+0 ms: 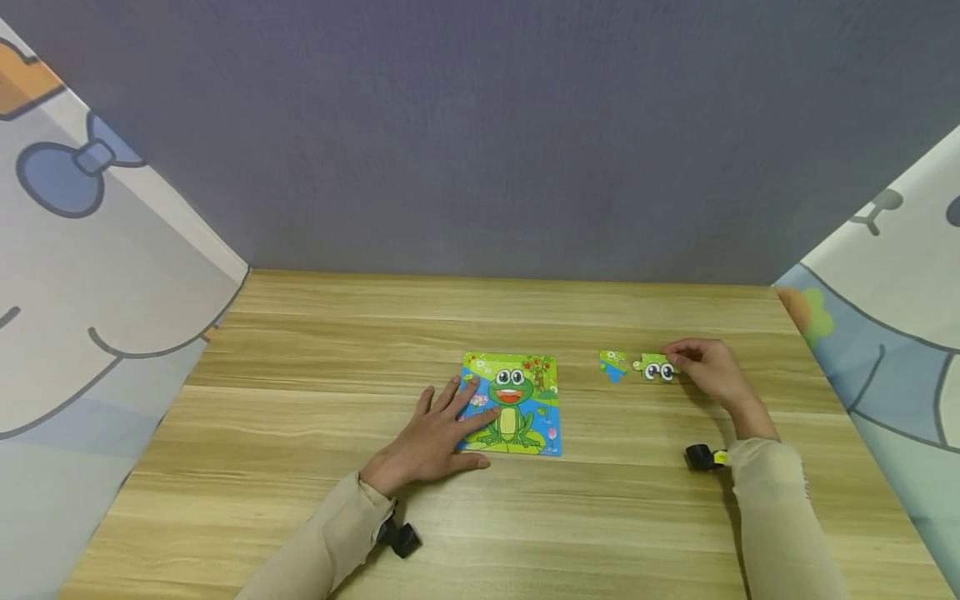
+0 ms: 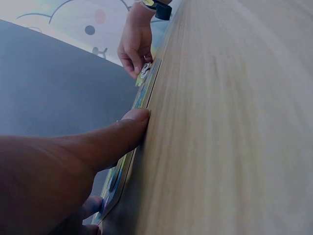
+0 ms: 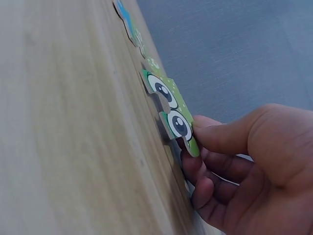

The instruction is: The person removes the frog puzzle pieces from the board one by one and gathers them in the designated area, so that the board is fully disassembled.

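In the head view a square frog puzzle board lies on the table, showing a green frog with a red mouth. My left hand rests spread over its left side, the thumb along the front edge. Between thumb and fingers, my right hand pinches the right end of a green puzzle piece printed with two frog eyes. The right wrist view shows this eye piece tilted up off the wood. Left of it lies a green and blue puzzle piece, apart from the board.
The wooden table runs back to a grey panel. Cartoon-printed side walls stand left and right. A black wrist camera hangs at the left sleeve, another black camera at the right.
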Tool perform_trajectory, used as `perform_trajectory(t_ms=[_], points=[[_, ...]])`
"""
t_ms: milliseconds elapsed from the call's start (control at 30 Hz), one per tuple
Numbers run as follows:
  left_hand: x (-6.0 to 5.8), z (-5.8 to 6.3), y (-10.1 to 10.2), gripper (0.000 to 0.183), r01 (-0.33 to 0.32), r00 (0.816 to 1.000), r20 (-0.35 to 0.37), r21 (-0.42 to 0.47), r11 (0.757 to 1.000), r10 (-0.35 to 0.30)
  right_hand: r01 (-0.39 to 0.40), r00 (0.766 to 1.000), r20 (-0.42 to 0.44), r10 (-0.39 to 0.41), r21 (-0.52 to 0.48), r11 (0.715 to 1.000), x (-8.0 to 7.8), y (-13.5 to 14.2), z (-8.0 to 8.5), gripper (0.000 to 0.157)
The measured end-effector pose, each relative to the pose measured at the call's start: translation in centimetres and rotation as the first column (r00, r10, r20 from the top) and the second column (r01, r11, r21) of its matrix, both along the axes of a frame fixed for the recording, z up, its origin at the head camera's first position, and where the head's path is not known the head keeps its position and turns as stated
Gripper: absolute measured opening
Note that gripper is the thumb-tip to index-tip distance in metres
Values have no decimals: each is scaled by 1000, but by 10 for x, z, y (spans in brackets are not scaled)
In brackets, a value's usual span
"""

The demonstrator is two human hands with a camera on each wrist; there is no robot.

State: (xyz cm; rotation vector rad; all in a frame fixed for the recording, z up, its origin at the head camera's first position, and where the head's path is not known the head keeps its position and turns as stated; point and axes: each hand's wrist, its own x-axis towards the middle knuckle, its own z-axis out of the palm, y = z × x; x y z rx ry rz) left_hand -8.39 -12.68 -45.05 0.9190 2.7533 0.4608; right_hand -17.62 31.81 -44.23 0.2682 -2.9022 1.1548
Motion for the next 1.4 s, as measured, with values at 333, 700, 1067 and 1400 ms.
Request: perform_trajectory(t_ms=[333,700,1067,1400], points=[[0,0,0,69,-5,1000,4,6,1000,5,6,1000,9,-6,81,997,-1,-1,1,19],[0,1,1,69,-8,1000,10,-1,1000,9,6,1000,-23,-3,122,992,-2,-3,1,18],[0,0,0,69,-4,1000,8,-6,1000,4,9,999,-32,-4,148,989,0,-3,6,20],[0,2,2,69,-7,1000,20,-25,1000,7,14,1000,-15,-12,146,989,1,-16,20,24]])
